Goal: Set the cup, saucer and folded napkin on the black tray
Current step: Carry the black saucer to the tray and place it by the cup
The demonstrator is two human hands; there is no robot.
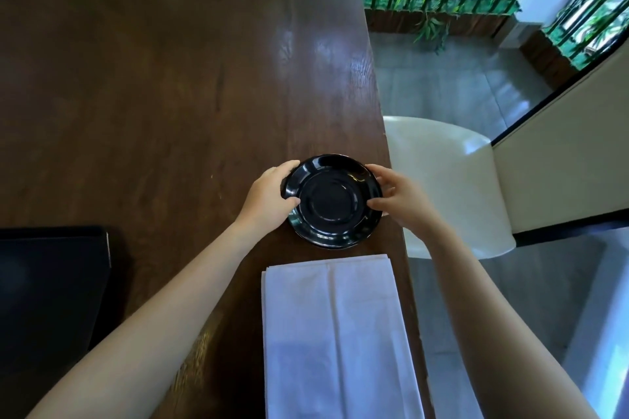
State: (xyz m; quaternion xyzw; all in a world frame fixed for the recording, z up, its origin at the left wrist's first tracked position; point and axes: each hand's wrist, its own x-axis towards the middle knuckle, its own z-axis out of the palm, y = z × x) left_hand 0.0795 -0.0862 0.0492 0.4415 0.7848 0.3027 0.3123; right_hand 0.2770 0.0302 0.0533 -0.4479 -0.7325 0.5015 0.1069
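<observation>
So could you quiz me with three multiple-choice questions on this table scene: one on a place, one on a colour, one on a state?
1. Where does the folded white cloth napkin lie?
A. On the tray
B. Nearer the person than the saucer
C. On the chair

2. What colour is the glossy round saucer?
A. Black
B. White
C. Green

3. How is the saucer held?
A. By neither hand
B. By one hand
C. Between both hands

Answers: 1 B, it lies on the brown wooden table below the saucer; 2 A, shiny black; 3 C, left hand and right hand grip opposite rims.
</observation>
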